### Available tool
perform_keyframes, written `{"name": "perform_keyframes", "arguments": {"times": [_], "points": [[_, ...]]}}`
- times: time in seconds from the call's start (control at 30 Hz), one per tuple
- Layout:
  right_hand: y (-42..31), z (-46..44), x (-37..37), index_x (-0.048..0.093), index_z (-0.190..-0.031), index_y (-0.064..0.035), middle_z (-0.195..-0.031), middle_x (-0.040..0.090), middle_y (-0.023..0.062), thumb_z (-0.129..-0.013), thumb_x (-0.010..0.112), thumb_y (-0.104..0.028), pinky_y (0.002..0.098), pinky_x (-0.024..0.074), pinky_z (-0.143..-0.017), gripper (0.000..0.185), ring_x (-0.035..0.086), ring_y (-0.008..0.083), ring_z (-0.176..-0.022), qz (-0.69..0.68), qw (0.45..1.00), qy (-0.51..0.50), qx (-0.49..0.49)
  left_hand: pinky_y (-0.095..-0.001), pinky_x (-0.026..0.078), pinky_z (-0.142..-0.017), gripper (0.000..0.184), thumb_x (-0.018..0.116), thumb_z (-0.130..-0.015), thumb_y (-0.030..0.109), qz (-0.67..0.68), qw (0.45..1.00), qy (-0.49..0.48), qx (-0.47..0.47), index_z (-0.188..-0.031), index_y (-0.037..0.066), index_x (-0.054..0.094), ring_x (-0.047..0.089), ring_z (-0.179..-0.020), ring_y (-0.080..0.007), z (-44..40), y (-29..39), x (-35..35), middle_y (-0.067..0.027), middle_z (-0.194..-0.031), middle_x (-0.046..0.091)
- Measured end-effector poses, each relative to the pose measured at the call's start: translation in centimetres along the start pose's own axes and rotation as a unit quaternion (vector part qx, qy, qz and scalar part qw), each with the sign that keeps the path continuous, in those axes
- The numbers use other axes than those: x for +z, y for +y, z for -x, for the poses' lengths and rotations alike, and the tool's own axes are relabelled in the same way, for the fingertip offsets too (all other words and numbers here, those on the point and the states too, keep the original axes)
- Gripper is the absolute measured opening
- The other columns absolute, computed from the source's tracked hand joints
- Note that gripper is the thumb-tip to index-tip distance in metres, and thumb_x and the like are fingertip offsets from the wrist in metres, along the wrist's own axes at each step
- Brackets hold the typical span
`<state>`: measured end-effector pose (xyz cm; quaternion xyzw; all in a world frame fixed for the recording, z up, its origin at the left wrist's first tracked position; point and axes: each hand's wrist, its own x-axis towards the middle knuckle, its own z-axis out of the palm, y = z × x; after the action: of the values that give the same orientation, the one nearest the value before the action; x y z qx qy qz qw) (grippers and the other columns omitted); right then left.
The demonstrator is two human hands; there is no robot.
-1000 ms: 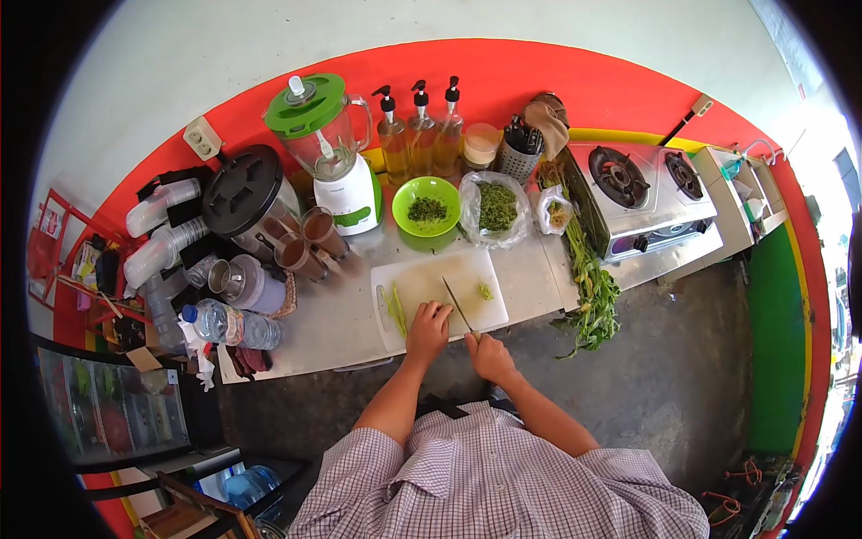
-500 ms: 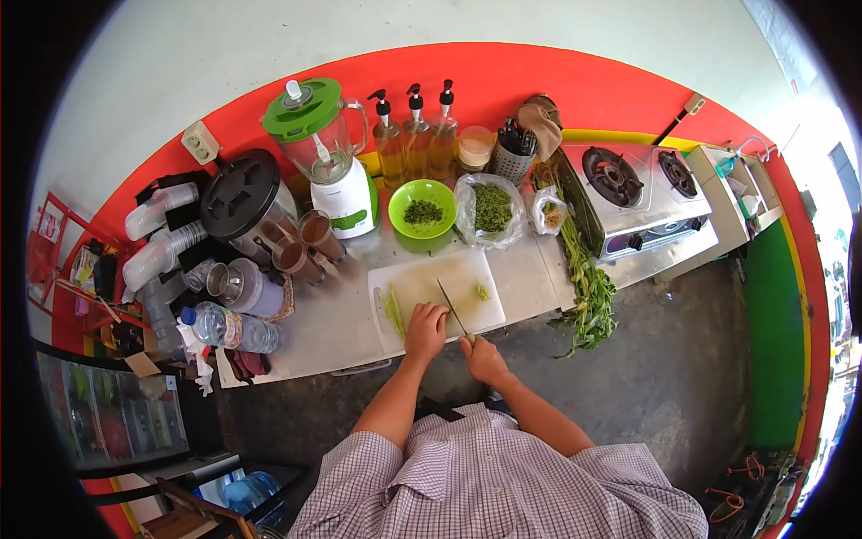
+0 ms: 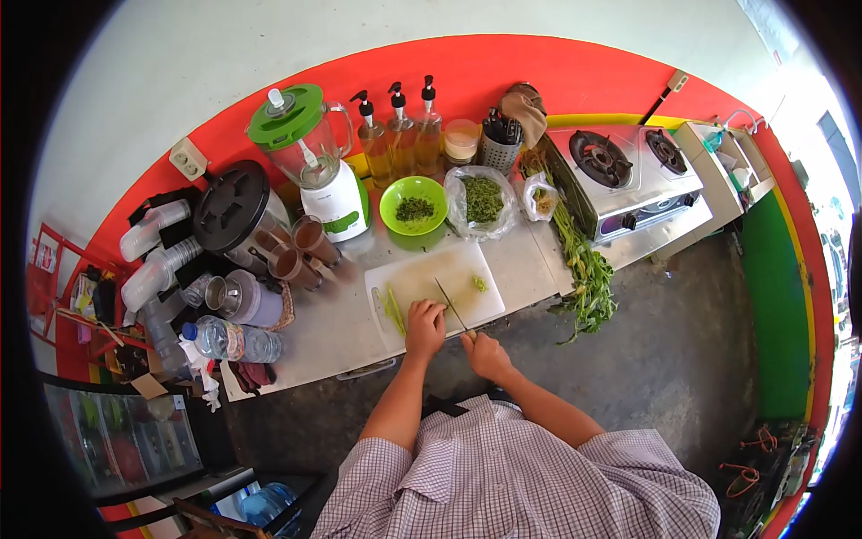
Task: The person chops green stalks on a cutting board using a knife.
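A white cutting board [image 3: 417, 286] lies at the counter's front edge. My right hand [image 3: 488, 354] is wrapped round the handle of a knife [image 3: 450, 300], whose blade points away over the board. Just left of the blade, my left hand [image 3: 426, 329] rests on the board with its fingers curled together; what they hold, if anything, is hidden. Green stalks [image 3: 393, 311] lie on the board's left part. A small pile of chopped green pieces [image 3: 479, 284] sits right of the blade.
Behind the board stand a green bowl [image 3: 414, 234] of chopped greens, a plastic bag [image 3: 485, 205] of greens and a blender [image 3: 334, 202]. Leafy stalks [image 3: 588, 278] hang over the edge beside the stove [image 3: 620, 204]. A water bottle [image 3: 235, 342] lies at the left.
The view has shifted and turned slightly. My hands and the knife hold nearly the same place over the board, and the stalks and chopped pile look unchanged.
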<state>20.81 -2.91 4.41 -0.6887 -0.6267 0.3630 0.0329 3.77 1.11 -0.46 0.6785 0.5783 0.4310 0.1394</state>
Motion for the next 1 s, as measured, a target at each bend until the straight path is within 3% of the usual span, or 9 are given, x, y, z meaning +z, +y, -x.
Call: {"name": "perform_keyframes", "arguments": {"times": [0.13,0.2,0.33,0.43,0.53,0.6,0.7,0.93,1.0], "points": [[0.4,-1.1,0.2,0.066,-0.103,0.004,-0.102,0.069,0.0354,-0.102,0.048,-0.056,0.0582,0.0538,-0.087,0.062,0.068,0.0522,-0.097,0.004,1.0,0.01,0.004,-0.0441,0.048,-0.087,0.012,0.066,-0.084,-0.003,-0.025,0.999,0.014,0.016,-0.091,0.004,0.073,0.058,-0.099,-0.0325,0.0,0.3,-0.1,-0.0084,-0.095,0.065],[0.0,-2.3,-0.2,0.065,-0.103,0.0039,-0.1,0.069,0.036,-0.102,0.048,-0.056,0.058,0.0541,-0.086,0.062,0.068,0.0526,-0.096,-0.006,0.999,-0.004,-0.046,-0.0437,0.048,-0.087,0.013,0.067,-0.082,-0.003,-0.036,0.999,0.032,-0.007,-0.088,0.007,0.074,0.057,-0.098,-0.0327,-0.1,0.2,-0.1,-0.0076,-0.097,0.064],[-0.4,-1.0,0.8,0.066,-0.097,0.0048,-0.096,0.068,0.0361,-0.102,0.05,-0.053,0.0596,0.0527,-0.086,0.061,0.066,0.0546,-0.095,-0.016,1.0,0.019,-0.016,-0.0434,0.048,-0.087,0.012,0.07,-0.081,-0.001,-0.049,0.997,0.033,-0.044,-0.085,0.009,0.075,0.057,-0.099,-0.0324,0.3,0.2,0.2,-0.0071,-0.097,0.063],[-0.5,-0.9,1.3,0.066,-0.094,0.0048,-0.093,0.068,0.036,-0.102,0.05,-0.053,0.0594,0.0532,-0.084,0.06,0.066,0.0547,-0.093,0.004,0.998,0.057,0.006,-0.044,0.048,-0.089,0.01,0.073,-0.081,0.002,-0.045,0.995,0.001,-0.087,-0.088,0.01,0.075,0.056,-0.102,-0.0328,-0.2,0.5,0.3,-0.0076,-0.101,0.062],[-0.6,-1.6,0.5,0.065,-0.098,0.0044,-0.094,0.069,0.0351,-0.102,0.049,-0.053,0.0601,0.0531,-0.084,0.06,0.066,0.0546,-0.093,0.005,0.999,0.034,-0.025,-0.0442,0.047,-0.091,0.016,0.077,-0.08,0.006,-0.083,0.991,0.02,-0.103,-0.095,0.009,0.073,0.056,-0.103,-0.0331,-0.4,1.4,-0.1,-0.0088,-0.104,0.062],[-0.5,-1.8,0.1,0.064,-0.098,0.004,-0.095,0.069,0.0348,-0.102,0.049,-0.054,0.0597,0.0535,-0.084,0.06,0.067,0.0542,-0.093,-0.005,0.999,0.017,-0.033,-0.0445,0.047,-0.09,0.025,0.08,-0.078,0.008,-0.134,0.979,0.089,-0.125,-0.101,0.007,0.07,0.055,-0.102,-0.0334,-0.6,1.9,-0.4,-0.0098,-0.107,0.061],[-0.5,-0.6,1.3,0.064,-0.101,0.0045,-0.096,0.069,0.0348,-0.102,0.049,-0.053,0.0594,0.0536,-0.084,0.06,0.067,0.0541,-0.093,0.002,0.999,0.033,0.007,-0.0442,0.047,-0.089,0.03,0.082,-0.076,0.009,-0.15,0.976,0.062,-0.147,-0.102,0.005,0.067,0.056,-0.101,-0.034,-0.3,1.9,-0.4,-0.0101,-0.105,0.062],[-0.7,-1.6,0.1,0.063,-0.106,0.0044,-0.1,0.069,0.0352,-0.102,0.049,-0.054,0.0596,0.0531,-0.085,0.061,0.067,0.0541,-0.096,0.007,0.999,-0.006,-0.036,-0.0443,0.049,-0.083,0.017,0.08,-0.078,0.009,-0.099,0.978,0.043,-0.179,-0.091,0.005,0.07,0.059,-0.092,-0.0354,0.2,1.6,0.1,-0.0104,-0.091,0.065],[-0.7,-0.7,0.8,0.064,-0.104,0.005,-0.101,0.068,0.0357,-0.102,0.049,-0.054,0.0594,0.0529,-0.086,0.061,0.066,0.0541,-0.096,-0.001,1.0,0.006,-0.001,-0.0438,0.05,-0.08,0.009,0.078,-0.08,0.008,-0.089,0.979,0.059,-0.171,-0.085,0.005,0.071,0.059,-0.09,-0.0345,0.2,1.8,0.2,-0.0103,-0.087,0.065]]}}
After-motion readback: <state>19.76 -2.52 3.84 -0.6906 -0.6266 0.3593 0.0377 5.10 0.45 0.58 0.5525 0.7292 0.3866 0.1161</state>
